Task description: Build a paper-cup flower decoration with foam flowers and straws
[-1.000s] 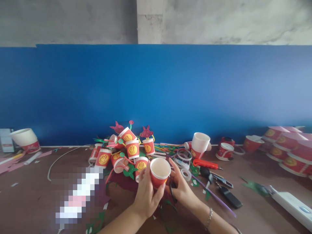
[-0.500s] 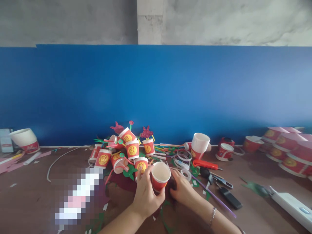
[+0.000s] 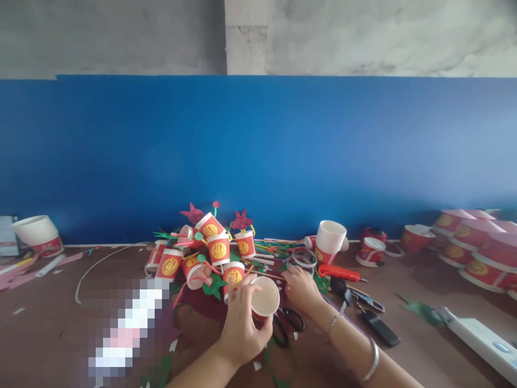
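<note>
A red and white paper cup is tilted with its open mouth toward me, and my left hand is wrapped round it. Further right, my right hand reaches over the clutter beside a roll of clear tape; its fingertips are closed near a thin stick, and what they hold is too small to make out. Black-handled scissors lie between the two hands, below the right one. Behind the left hand stands a pile of red cups with yellow emblems, straws and green paper shapes.
White stacked cups stand behind an orange-red cutter. Black keys or a fob and a white glue gun lie at the right, near cups with pink tops. A white cable curves at the left.
My right hand has moved forward, from beside the cup toward the tape rolls, uncovering the scissors. The cup in my left hand has shifted slightly nearer to me.
</note>
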Demonstrator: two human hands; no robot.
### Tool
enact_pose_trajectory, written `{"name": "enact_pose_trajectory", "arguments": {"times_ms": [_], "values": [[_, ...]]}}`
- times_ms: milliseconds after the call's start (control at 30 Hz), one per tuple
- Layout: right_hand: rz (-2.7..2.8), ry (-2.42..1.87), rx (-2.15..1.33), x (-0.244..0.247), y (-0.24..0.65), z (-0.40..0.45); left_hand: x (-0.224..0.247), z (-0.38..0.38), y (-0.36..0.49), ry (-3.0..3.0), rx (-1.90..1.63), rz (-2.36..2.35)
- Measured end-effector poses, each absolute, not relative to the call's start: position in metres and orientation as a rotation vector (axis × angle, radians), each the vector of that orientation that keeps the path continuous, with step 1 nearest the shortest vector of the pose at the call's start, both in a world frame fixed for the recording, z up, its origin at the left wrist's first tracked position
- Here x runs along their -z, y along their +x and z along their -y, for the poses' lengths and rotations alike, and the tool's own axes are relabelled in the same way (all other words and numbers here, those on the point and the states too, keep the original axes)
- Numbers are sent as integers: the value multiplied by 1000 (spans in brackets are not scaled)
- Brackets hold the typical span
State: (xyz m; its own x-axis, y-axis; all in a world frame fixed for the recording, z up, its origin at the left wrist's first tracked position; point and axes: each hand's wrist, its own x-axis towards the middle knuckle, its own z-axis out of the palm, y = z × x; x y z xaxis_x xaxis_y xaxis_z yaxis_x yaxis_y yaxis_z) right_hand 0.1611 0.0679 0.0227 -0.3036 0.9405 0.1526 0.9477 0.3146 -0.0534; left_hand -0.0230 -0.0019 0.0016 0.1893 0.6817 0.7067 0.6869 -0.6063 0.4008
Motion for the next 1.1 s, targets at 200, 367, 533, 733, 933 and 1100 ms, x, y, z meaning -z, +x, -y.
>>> {"name": "enact_pose_trajectory", "arguments": {"times_ms": [200,367,533,733,933,1100], "values": [[2447,-1762,51,-32,158,-81,-9,2,-26,-2349,1429,1399],[2369,-1828,68,-44,176,-77,-10,1,-28,-2395,1373,1300],[2358,-1850,37,-52,195,-68,-7,1,-28,-2366,1433,1327],[2205,-1783,-216,-84,212,-50,-6,-1,-26,-2353,1437,1321],[1692,-1433,-626,-114,206,-30,-5,-2,-30,-2432,1529,1303],[1658,-1265,-683,-105,186,-28,-9,0,-29,-2466,1589,1220]]}}
